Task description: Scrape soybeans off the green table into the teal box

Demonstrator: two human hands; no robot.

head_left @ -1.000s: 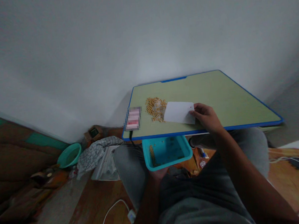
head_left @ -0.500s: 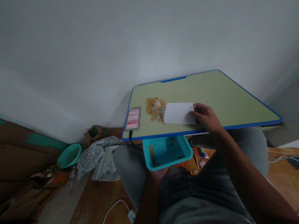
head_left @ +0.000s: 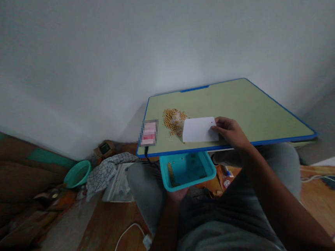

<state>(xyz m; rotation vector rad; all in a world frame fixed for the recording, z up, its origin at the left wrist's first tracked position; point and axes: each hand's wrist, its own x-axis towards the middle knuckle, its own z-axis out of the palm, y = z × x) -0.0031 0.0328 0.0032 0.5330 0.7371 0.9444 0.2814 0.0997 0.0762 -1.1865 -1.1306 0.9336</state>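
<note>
The card has been shifted slightly toward the near edge of the table over the last second, pinched between the thumb and fingers of the right hand; by the look of it, beans are being drawn nearward, though most are left spread on the table's left part, beyond the card's left edge. The tray is held just below the near edge by the left hand, whose hidden fingers cannot be judged. Inside, beans are gathered along the left side, with a few scattered elsewhere.
</note>
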